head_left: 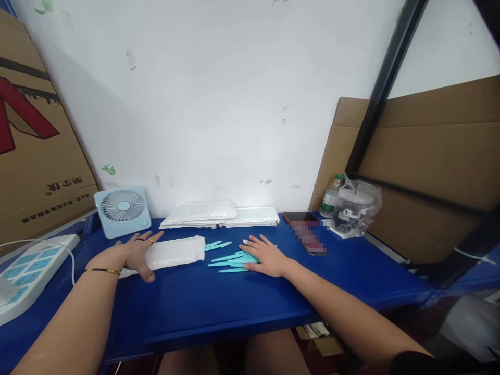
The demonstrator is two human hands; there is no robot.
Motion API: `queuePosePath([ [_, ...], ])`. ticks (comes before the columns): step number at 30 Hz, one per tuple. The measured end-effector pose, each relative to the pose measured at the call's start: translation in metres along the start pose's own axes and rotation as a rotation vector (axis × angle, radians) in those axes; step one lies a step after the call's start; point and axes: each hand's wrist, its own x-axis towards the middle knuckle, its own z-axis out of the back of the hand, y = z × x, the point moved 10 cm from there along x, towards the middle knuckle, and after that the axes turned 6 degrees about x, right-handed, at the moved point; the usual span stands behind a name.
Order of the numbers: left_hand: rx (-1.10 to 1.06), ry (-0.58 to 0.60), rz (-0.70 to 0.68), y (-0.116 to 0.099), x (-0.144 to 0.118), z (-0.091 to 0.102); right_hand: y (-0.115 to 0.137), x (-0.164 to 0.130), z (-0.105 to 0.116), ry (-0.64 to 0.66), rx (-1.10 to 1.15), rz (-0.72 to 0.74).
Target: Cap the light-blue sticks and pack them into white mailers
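My left hand (pixel 136 253), fingers spread, rests on the near end of a white padded packet (pixel 175 251) lying on the blue table. From behind the packet's right end a few thin turquoise sticks (pixel 219 245) poke out. My right hand (pixel 267 256) lies flat with its fingers stretched over a loose pile of flat, pointed turquoise sticks (pixel 226 264). The fingers and palm cover part of that pile. What exactly the sticks are, I cannot tell.
Along the wall lie stacked white packets (pixel 203 212), with a light-blue fan (pixel 124 211) to their left. A white power strip (pixel 35 273) sits at far left. Phones (pixel 300 219), a bottle (pixel 331 198) and a bagged container (pixel 353 211) stand right. Cardboard (pixel 433 151) flanks the table.
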Motion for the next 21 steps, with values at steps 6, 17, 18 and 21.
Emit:
queuePosePath([
  [6, -0.092, 0.075, -0.179, -0.091, 0.010, -0.002, 0.007, 0.080, 0.008, -0.103, 0.101, -0.002],
  [17, -0.097, 0.002, 0.066, -0.069, 0.030, -0.048, -0.034, 0.082, 0.007, -0.076, 0.168, 0.050],
  [18, -0.091, -0.063, 0.064, -0.077, 0.031, -0.037, -0.046, 0.071, 0.012, -0.096, 0.190, 0.024],
  [21, -0.108, -0.298, -0.103, -0.134, 0.032, 0.004, -0.064, 0.050, 0.023, -0.162, 0.272, -0.006],
])
